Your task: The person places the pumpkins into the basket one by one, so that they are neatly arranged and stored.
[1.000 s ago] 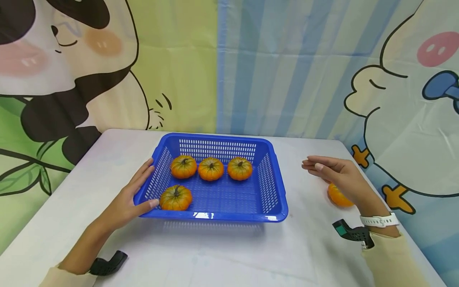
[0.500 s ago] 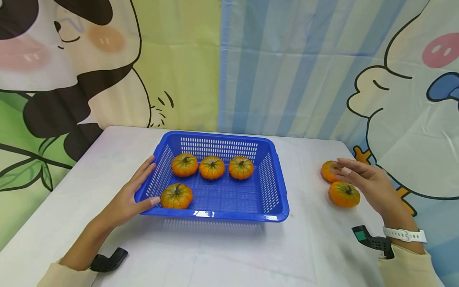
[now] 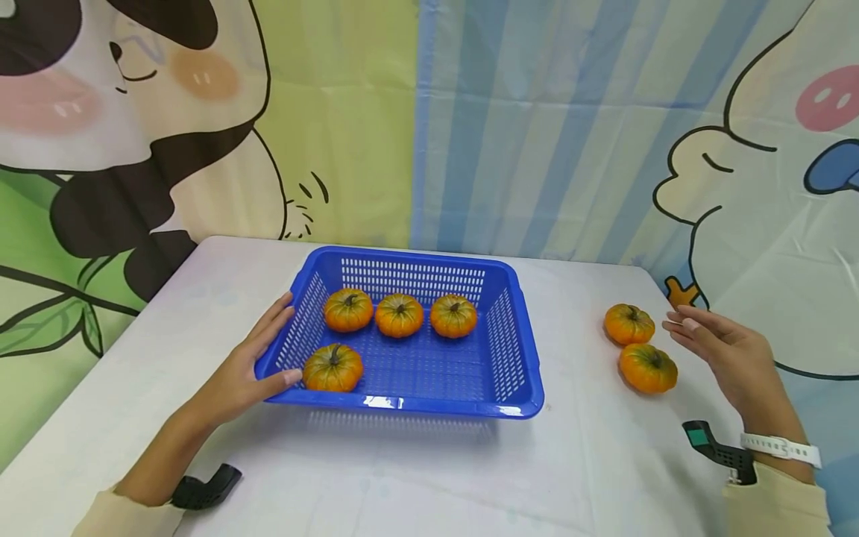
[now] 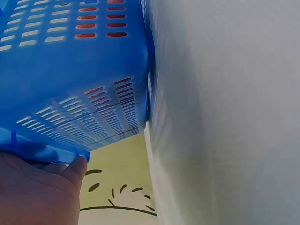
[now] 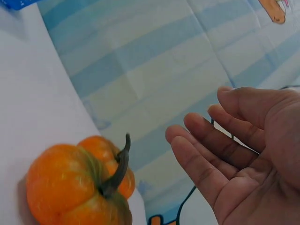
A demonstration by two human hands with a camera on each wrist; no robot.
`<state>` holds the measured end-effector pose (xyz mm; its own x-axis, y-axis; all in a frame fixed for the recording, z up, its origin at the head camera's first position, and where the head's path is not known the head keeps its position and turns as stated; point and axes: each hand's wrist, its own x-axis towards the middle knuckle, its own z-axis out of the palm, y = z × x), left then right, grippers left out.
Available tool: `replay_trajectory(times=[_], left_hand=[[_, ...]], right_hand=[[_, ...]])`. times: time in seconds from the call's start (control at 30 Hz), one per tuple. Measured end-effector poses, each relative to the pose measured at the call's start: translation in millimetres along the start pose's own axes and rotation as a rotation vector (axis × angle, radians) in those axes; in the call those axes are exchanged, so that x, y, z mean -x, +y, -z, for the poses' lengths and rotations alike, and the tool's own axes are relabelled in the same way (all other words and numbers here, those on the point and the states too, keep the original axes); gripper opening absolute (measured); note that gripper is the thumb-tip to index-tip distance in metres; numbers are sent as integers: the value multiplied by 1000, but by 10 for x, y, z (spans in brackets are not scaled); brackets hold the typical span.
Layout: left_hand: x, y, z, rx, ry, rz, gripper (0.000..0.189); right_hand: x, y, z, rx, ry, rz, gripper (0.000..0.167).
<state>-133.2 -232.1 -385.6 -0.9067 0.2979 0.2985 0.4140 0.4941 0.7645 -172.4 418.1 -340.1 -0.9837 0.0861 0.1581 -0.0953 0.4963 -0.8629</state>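
Observation:
My left hand [image 3: 235, 380] holds the left side of a blue plastic basket [image 3: 443, 406], its thumb over the rim at the near corner and its fingers along the side. Inside the basket, three small orange pumpkins stand in a row, the middle one [image 3: 399, 315] among them. Another pumpkin [image 3: 333, 368] sits at the front left, by the thumb. On the right, my right hand [image 3: 734, 354] hovers beside two more pumpkins, a nearer one [image 3: 648, 368] and a farther one [image 3: 628, 324]. Its fingers are loosely bent, with nothing in them in the right wrist view.
A white-covered table [image 3: 429, 477] carries the basket and the loose pumpkins. Behind it hangs a cartoon-printed curtain [image 3: 523, 127], which also runs along the right side. Slotted basket walls [image 4: 75, 84] rise from the table in the left wrist view.
My right hand has moved right, from between the basket and the loose pumpkins to their far right side, uncovering both. The left hand and basket have kept their place.

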Motion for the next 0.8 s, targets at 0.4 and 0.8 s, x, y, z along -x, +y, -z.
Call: replay_trajectory(times=[0.4,0.8], left_hand=[[-3,12,1,2,-3,4,86],[4,11,-4,11,-9,2,86]], right_hand=[[-25,480,154,-347,33,-206,65],[-92,852,91,-312,-62,-325,76]])
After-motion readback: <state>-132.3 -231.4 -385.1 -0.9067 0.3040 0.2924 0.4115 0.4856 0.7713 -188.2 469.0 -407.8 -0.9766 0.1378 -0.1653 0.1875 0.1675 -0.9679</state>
